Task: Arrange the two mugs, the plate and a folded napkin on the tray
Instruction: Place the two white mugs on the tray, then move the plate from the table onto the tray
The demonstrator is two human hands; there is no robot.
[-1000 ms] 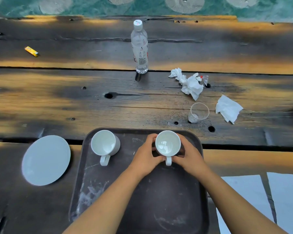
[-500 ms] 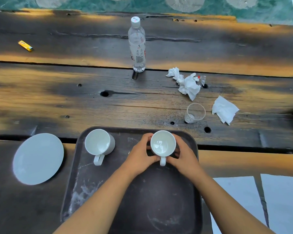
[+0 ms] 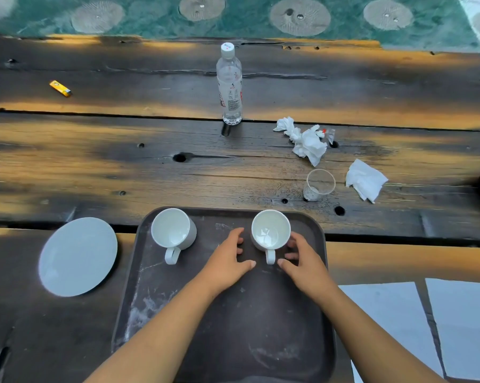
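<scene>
right mug upright on tray, between spread fingers of left hand and right hand. both open, barely off it. withdraw straight back, clear of handle.

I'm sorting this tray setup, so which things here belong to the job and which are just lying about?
Job: tray, left mug, right mug, plate, flat napkin.
Lying about: water bottle, crumpled tissue, clear cup, yellow lighter.

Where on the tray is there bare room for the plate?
The tray is bare across its near half, below both mugs. Its far edge is crowded: left mug, right mug, left hand and right hand flanking it. The plate lies left, off the tray.
</scene>
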